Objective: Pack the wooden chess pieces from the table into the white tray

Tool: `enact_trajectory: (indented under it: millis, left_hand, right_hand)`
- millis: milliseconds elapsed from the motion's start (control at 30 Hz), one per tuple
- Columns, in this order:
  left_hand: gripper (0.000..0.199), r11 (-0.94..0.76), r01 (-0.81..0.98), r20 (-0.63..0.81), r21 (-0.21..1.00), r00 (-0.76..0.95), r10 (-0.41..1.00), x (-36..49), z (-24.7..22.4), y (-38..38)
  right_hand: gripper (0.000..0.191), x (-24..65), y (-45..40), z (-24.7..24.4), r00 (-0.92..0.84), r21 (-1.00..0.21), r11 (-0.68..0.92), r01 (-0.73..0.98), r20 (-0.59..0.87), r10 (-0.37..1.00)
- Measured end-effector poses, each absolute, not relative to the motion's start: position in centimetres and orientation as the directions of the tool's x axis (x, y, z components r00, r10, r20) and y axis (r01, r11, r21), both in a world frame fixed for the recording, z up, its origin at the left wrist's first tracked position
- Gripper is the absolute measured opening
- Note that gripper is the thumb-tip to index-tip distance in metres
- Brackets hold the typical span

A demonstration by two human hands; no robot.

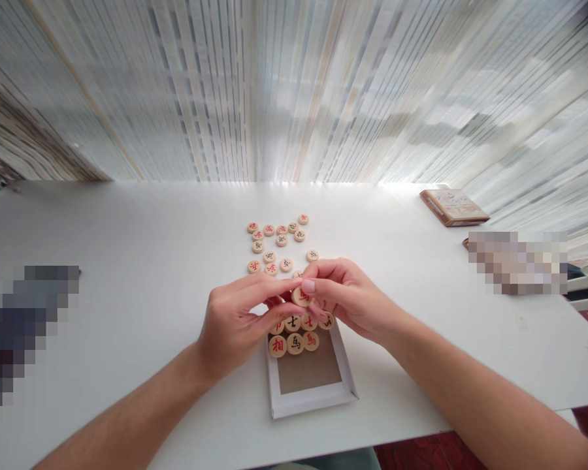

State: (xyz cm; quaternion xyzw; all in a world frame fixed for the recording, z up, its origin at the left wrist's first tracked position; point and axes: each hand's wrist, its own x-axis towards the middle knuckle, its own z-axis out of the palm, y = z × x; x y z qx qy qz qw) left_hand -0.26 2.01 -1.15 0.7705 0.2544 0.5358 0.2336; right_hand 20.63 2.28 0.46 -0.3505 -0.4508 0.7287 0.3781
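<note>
Between both hands is a round wooden Chinese chess piece (301, 297) with a red character facing up. My left hand (245, 312) pinches it from the left, fingers and thumb closed at its edge. From the right, the thumb and fingers of my right hand (343, 294) close on the same piece. Below them lies a shallow white box tray (306, 409) with a brown bottom. Rows of pieces rest in its far part, among them a red-lettered piece (277, 346) and a black-lettered piece (295, 343). My hands hide the tray's far end.
Several loose chess pieces (269, 230) with red or black characters are scattered on the white table (176, 228) beyond my hands. A flat illustrated box (455, 206) lies at the back right. Blurred-out items are at both sides. A striped curtain (274, 91) hangs behind the table.
</note>
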Motion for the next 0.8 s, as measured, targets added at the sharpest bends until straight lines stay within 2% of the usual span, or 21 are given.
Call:
enact_trajectory:
  millis: [400, 633, 800]
  left_hand:
    - [0.027, -0.747, 0.118, 0.699, 0.655, 0.282, 0.657, -0.24, -0.93, 2.04]
    - [0.022, -0.758, 0.163, 0.702, 0.632, 0.294, 0.649, -0.46, -1.34, 1.98]
    - [0.023, -0.762, 0.158, 0.705, 0.628, 0.298, 0.643, -0.4, -1.38, 2.0]
  right_hand:
    - [0.023, 21.12, 2.29, 0.07, -0.523, -0.92, -0.283, -0.271, -0.106, 0.846]
    - [0.033, 20.67, 2.15, 0.34, -0.496, -0.915, -0.305, -0.266, -0.141, 0.857]
    - [0.031, 20.53, 2.06, 0.56, -0.485, -0.936, -0.26, -0.238, -0.117, 0.867]
